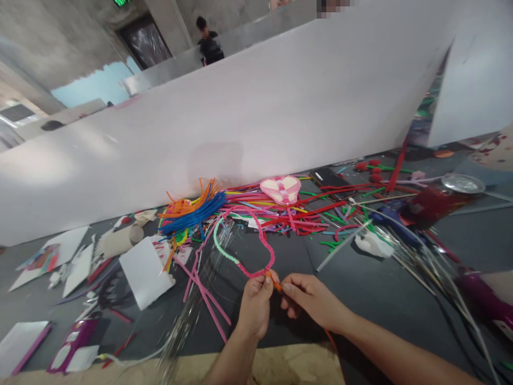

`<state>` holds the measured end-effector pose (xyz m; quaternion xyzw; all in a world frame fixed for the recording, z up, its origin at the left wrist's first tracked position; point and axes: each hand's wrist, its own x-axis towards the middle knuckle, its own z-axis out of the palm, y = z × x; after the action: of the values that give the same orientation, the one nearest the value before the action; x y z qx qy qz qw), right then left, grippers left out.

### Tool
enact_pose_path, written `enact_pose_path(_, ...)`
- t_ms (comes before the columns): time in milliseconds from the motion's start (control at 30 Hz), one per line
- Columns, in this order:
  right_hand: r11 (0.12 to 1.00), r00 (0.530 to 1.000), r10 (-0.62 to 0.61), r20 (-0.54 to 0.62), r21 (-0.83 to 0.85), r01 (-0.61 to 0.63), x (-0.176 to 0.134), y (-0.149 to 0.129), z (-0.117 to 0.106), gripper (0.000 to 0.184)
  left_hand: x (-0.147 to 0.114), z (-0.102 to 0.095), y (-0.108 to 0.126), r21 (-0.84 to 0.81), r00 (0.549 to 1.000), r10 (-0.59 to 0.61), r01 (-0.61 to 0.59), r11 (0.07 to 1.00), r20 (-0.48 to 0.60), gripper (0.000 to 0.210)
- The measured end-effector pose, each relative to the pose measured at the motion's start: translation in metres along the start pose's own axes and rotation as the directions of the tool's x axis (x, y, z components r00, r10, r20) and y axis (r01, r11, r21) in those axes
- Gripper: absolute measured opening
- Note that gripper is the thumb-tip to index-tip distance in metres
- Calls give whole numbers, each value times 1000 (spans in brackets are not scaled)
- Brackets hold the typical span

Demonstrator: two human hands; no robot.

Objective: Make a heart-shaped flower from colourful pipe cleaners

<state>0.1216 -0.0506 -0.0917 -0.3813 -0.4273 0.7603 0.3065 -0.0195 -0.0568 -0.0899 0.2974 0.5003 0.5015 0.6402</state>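
Note:
A loop of twisted pink pipe cleaner [269, 250], with a mint-green stretch [223, 253] on its left side, stands out over the dark table. My left hand [255, 303] pinches the loop's near end between thumb and fingers. At that same spot an orange pipe cleaner [276, 282] is wrapped on the pink one. Closed around the orange one's free part is my right hand [308, 297], just right of the left; its lower fingers are curled and partly in shadow. Beyond the loop lies a pink and cream heart-shaped piece [280, 190] on a pink stem.
Bundled blue pipe cleaners [196, 215] and many coloured stems lie along the white partition [248, 123]. Thin wires [188, 315] spread left of my hands. A cardboard tube [122, 239] and white card [145, 271] sit left; a dark red can [436, 200] stands right. A person [210, 45] is beyond the partition.

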Motion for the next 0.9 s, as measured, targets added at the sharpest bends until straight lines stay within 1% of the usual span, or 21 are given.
enact_pose_path(100, 990, 997, 58, 58, 126, -65, 1, 2, 2, 47, -1, 3, 4, -88, 998, 19, -13, 996, 68, 26)
enact_pose_path(167, 988, 996, 55, 66, 142, -64, 0, 4, 4, 46, -1, 5, 5, -126, 996, 15, -4, 992, 92, 26)
enact_pose_path(233, 997, 1000, -4, 24, 74, 3, -1, 4, 5, 44, -1, 6, 5, -142, 995, 11, 2, 990, 95, 26)
enact_pose_path(300, 990, 993, -110, -44, -90, 106, -3, 4, 4, 38, -1, 5, 3, -138, 998, 1, 9, 990, 69, 26)
enact_pose_path(333, 968, 982, -171, -73, -197, 154, -3, 3, 3, 34, -1, 4, 1, -135, 999, -2, 7, 991, 44, 25)
enact_pose_path(400, 882, 950, -292, -106, -414, 225, -5, 3, -1, 26, 0, 3, -2, -124, 1000, 14, -15, 992, -11, 23)
enact_pose_path(433, 822, 932, -348, -104, -511, 250, -5, 2, -2, 23, 0, 3, -3, -113, 999, 33, -36, 993, -29, 22)
enact_pose_path(500, 690, 898, -436, -63, -664, 288, -5, 2, -6, 22, 0, 2, -5, -83, 996, 69, -73, 994, -51, 20)
enact_pose_path(567, 571, 875, -484, -2, -759, 314, -5, 2, -7, 22, 0, 1, -6, -45, 993, 82, -85, 995, -83, 19)
enact_pose_path(600, 531, 869, -495, 21, -784, 321, -5, 3, -7, 22, 0, 0, -6, -27, 991, 80, -83, 996, -106, 20)
enact_pose_path(633, 513, 866, -499, 32, -795, 325, -5, 3, -7, 23, 0, 0, -5, -11, 989, 76, -78, 997, -127, 20)
enact_pose_path(667, 517, 868, -496, 31, -792, 324, -5, 3, -6, 23, 0, 0, -5, 1, 988, 70, -71, 997, -140, 20)
enact_pose_path(733, 584, 883, -470, 5, -749, 315, -5, 2, -4, 24, 0, 1, -3, 12, 988, 64, -63, 998, -140, 21)
enact_pose_path(833, 755, 927, -370, -64, -602, 260, -5, 1, -2, 27, 1, 2, -2, -8, 989, 69, -71, 997, -134, 22)
enact_pose_path(900, 868, 957, -275, -96, -453, 203, -5, 2, -1, 30, 1, 1, -3, -2, 988, 79, -80, 997, -133, 22)
